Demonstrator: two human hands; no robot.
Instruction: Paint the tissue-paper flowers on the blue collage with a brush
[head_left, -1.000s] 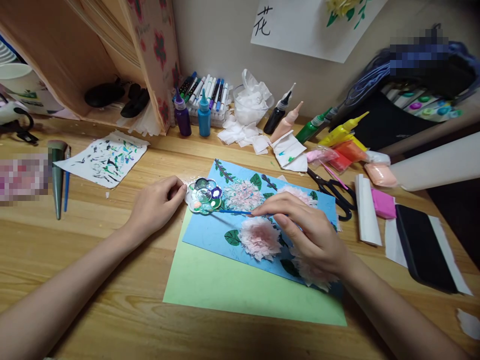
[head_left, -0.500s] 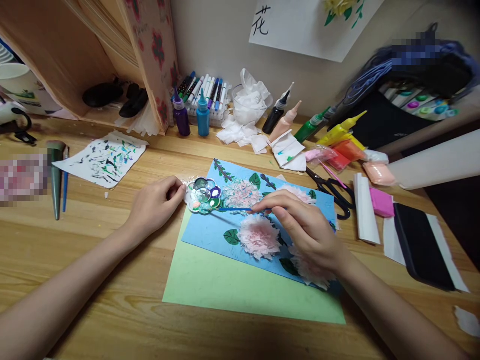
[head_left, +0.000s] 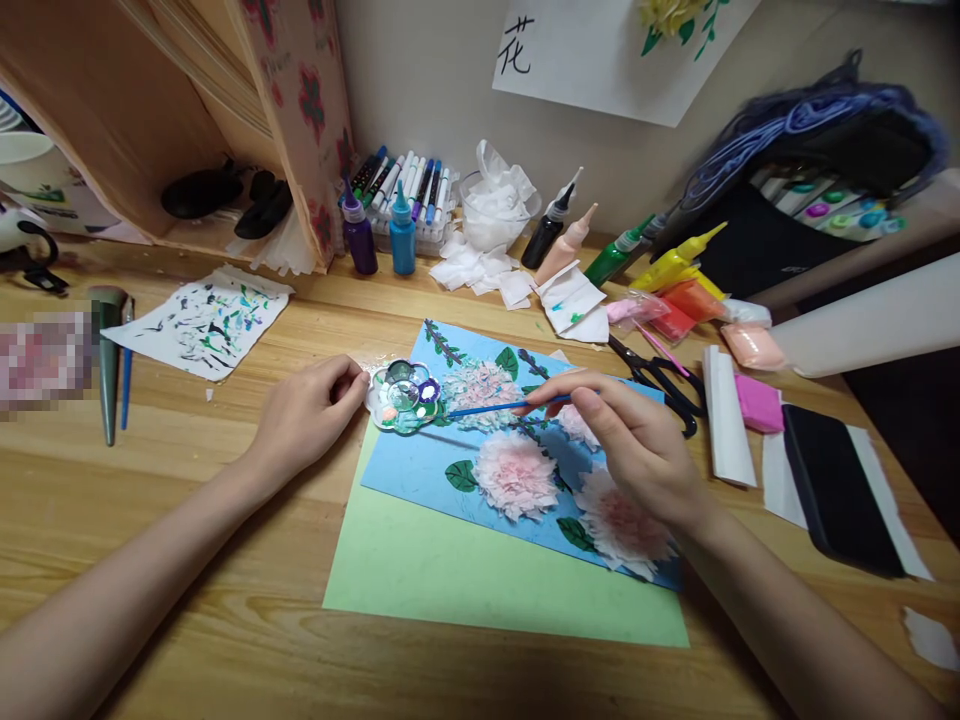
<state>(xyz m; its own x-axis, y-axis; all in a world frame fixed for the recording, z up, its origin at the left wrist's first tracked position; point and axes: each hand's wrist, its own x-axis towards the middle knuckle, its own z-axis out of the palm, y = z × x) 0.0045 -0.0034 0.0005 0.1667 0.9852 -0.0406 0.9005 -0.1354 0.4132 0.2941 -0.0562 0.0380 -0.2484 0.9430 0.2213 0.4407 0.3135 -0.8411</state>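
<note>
My left hand (head_left: pixel 311 410) is closed at the left rim of a flower-shaped paint palette (head_left: pixel 380 420), with thumb and index finger pinched on it. Dabs of green, white, purple and peach paint lie in its wells. In my right hand (head_left: pixel 634 445) is a thin blue paintbrush (head_left: pixel 491 407), whose tip points left, at the palette's right side. Beneath the brush lies a blue sheet (head_left: pixel 420 470) bearing several pink tissue-paper flowers (head_left: pixel 516 475), green leaves (head_left: pixel 460 476) and dark stems. One upper flower (head_left: pixel 480 390) has bluish-green dabs on it. Under that sheet is light green paper (head_left: pixel 420 560).
Paint bottles (head_left: pixel 403 240), markers (head_left: pixel 420 185) and a bowl of tissue (head_left: pixel 499 215) line the back. Scissors (head_left: pixel 664 375), clay packets (head_left: pixel 750 345) and a black phone-like object (head_left: pixel 844 490) stand right. Paint-smeared paper (head_left: pixel 217 320) and two brushes (head_left: pixel 111 380) lie left.
My right hand has shifted slightly right and up, and the brush now slants, with its tip lower at the palette's edge. My left hand stays on the palette. The view has shifted slightly.
</note>
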